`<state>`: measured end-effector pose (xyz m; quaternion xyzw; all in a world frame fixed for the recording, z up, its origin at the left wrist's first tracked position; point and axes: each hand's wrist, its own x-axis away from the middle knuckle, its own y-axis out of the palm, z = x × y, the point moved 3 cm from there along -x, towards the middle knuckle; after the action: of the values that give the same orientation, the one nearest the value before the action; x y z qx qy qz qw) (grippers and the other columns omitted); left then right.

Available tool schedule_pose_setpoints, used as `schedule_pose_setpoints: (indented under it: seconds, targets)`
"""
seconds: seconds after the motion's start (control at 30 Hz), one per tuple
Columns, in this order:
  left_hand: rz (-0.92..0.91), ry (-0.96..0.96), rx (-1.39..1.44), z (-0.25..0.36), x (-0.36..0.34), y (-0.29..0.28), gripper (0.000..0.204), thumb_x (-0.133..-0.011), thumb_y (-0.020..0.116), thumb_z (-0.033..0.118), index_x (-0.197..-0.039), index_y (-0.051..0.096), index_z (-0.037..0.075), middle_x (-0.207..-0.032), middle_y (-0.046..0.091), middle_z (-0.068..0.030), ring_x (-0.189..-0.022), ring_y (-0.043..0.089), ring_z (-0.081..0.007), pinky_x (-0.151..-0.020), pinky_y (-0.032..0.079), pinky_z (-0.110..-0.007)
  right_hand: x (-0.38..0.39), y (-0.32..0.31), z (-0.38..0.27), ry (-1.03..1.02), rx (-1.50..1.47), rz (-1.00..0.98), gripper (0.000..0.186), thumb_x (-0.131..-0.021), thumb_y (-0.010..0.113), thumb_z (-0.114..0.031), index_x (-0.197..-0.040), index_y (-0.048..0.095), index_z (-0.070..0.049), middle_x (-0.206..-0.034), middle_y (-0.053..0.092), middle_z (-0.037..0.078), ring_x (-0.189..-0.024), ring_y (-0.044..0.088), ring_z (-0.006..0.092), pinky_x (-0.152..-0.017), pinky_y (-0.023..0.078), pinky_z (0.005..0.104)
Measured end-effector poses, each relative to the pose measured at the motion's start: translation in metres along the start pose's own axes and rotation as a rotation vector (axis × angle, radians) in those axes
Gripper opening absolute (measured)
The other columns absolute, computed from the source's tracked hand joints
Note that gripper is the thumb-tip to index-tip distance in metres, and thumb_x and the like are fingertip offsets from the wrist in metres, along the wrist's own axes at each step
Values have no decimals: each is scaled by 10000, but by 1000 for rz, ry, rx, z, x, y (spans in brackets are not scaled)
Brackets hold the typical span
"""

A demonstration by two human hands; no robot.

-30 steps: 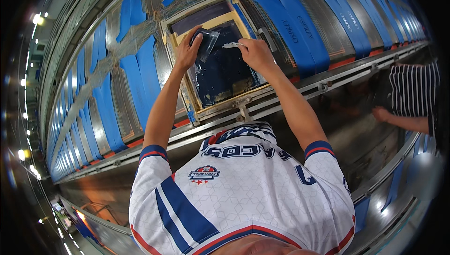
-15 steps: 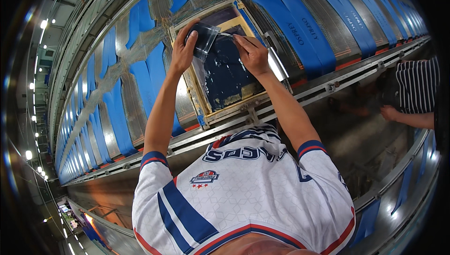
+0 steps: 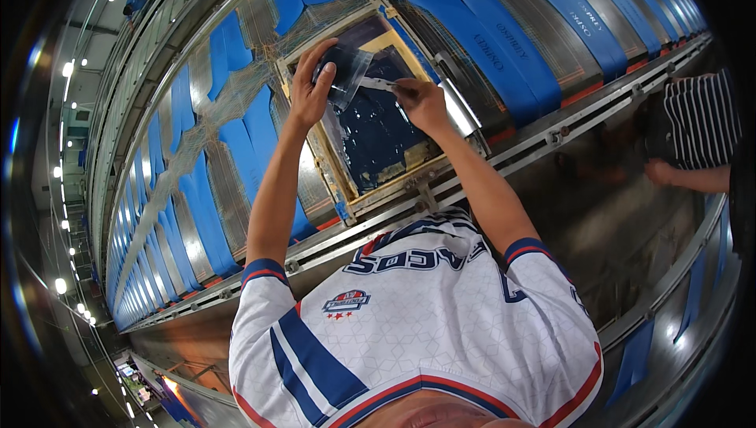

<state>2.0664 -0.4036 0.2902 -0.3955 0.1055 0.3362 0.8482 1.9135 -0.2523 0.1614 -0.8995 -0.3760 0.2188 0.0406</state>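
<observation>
My left hand [image 3: 312, 88] is closed round a clear plastic container [image 3: 351, 75] with dark contents, tilted over a screen-printing frame [image 3: 364, 206]. In my right hand [image 3: 426, 105] the fingers pinch a thin, pale, flat strip like a spatula [image 3: 379, 83], whose far end reaches the container's mouth. Beneath both hands, glossy dark blue ink [image 3: 376, 133] lies spread over the mesh inside the frame. Dark smears mark the fingers of the right hand.
Blue fabric pieces [image 3: 492, 42] lie in rows along the long printing table. A metal rail [image 3: 551, 138] runs along its near edge. A metal bar [image 3: 463, 109] sits at the frame's right side. Another person in a striped top [image 3: 697, 121] stands at the right.
More of the pale strip shows between my right fingers and the container, and the right hand sits slightly lower. The left hand still holds the container tilted. The whole view has shifted slightly.
</observation>
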Motion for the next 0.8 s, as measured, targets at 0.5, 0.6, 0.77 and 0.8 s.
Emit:
schedule_pose_setpoints:
  seconds: [0.5, 0.6, 0.77, 0.8]
  targets:
    - [157, -154, 171, -56, 68, 34, 404, -1015, 518, 232, -1387, 582, 88, -1333, 560, -159, -1302, 497, -301, -1119, 338, -397, -29, 2, -38, -129, 654, -422, 116, -880, 573, -64, -877, 679, -16, -881, 692, 177, -924, 690, 365, -764, 568, 479]
    - [294, -114, 115, -49, 66, 38, 404, -1007, 531, 219, -1388, 579, 90, -1355, 537, -164, -1315, 474, -310, -1125, 331, -401, -23, 16, -56, -186, 703, -463, 120, -881, 566, -67, -895, 679, -30, -920, 692, 160, -964, 686, 340, -777, 574, 462]
    - [522, -185, 96, -69, 65, 44, 396, -1036, 542, 277, -1387, 572, 94, -1342, 525, -165, -1300, 471, -289, -1101, 358, -400, -11, 21, -70, -329, 694, -534, 79, -868, 574, -35, -854, 652, -36, -867, 666, 136, -923, 673, 330, -795, 570, 448]
    - [561, -271, 145, -77, 68, 41, 396, -1044, 534, 287, -1384, 572, 89, -1340, 526, -164, -1297, 473, -280, -1095, 364, -393, -11, 19, -74, -328, 711, -541, 76, -868, 576, -35, -851, 650, -34, -863, 664, 133, -920, 672, 328, -788, 570, 448]
